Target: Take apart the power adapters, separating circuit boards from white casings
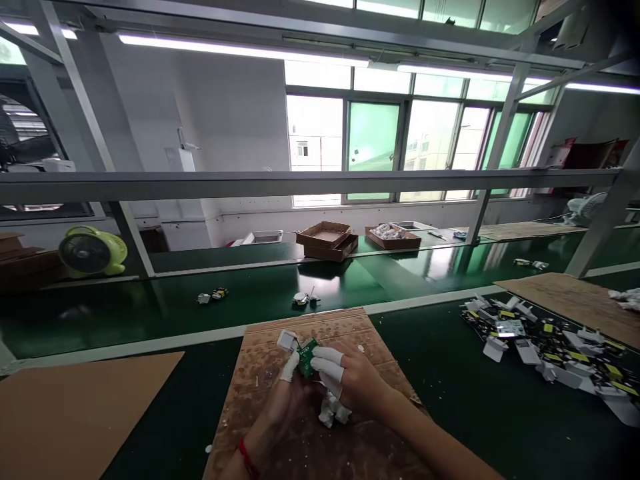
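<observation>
A small green circuit board (307, 357) is held up over a stained cardboard sheet (270, 400). My left hand (289, 390), its thumb in a white finger cover, grips the board from the left. At the board's upper left is a white plastic piece (287, 340), which seems joined to it by a dark lead. My right hand (345, 373), with several white-covered fingers, pinches the board's right side. Under my right hand lies a crumpled white wad (334, 410) on the cardboard. Fingertips behind the board are hidden.
A heap of circuit boards with white plastic parts (560, 360) lies to the right. Small assemblies (305, 299) rest on the green conveyor belt (165, 293) ahead. Beyond are brown trays (325, 240) and a green fan (93, 251). A metal rail (250, 187) crosses in front.
</observation>
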The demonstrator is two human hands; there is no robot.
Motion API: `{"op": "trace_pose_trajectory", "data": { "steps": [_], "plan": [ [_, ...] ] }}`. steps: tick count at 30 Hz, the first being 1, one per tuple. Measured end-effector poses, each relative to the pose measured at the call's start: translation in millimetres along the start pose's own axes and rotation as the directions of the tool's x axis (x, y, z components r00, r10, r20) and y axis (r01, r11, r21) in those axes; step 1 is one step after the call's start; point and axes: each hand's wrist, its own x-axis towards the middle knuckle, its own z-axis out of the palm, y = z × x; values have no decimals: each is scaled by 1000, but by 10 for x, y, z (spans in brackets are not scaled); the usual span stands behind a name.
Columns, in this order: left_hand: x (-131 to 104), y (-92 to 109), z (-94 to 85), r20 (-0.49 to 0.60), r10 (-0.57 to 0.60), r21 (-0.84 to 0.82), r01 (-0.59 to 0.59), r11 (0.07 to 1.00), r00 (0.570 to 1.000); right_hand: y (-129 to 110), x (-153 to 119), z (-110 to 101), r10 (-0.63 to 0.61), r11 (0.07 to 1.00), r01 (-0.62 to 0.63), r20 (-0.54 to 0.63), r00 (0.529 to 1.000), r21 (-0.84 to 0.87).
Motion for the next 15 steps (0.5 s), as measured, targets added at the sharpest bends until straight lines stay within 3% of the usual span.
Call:
{"op": "trace_pose_trajectory", "data": {
  "steps": [1, 3, 6, 9, 12, 15],
  "plan": [
    [22, -4, -17, -62, 11, -44, -14, 999, 998, -10, -22, 40, 28, 997, -26, -18, 999, 69],
    [68, 1, -55, -164, 9, -108, -27, 994, 986, -21, -64, 102, 225, 961, -214, -44, 973, 176],
    [119, 12, -101, -249, -28, -175, -16, 984, 968, -74, -98, 174, 500, 847, -499, 46, 865, 183],
    [149, -15, -120, -283, -63, -209, 3, 978, 957, -141, -103, 226, 581, 793, -599, 155, 799, 111],
    [167, -73, -121, -312, -80, -200, 17, 980, 947, -155, -106, 257, 638, 745, -658, 173, 750, 107],
    [184, -118, -122, -356, -91, -64, 73, 995, 930, -119, -128, 286, 646, 739, -669, 195, 738, 83]
  ]
}}
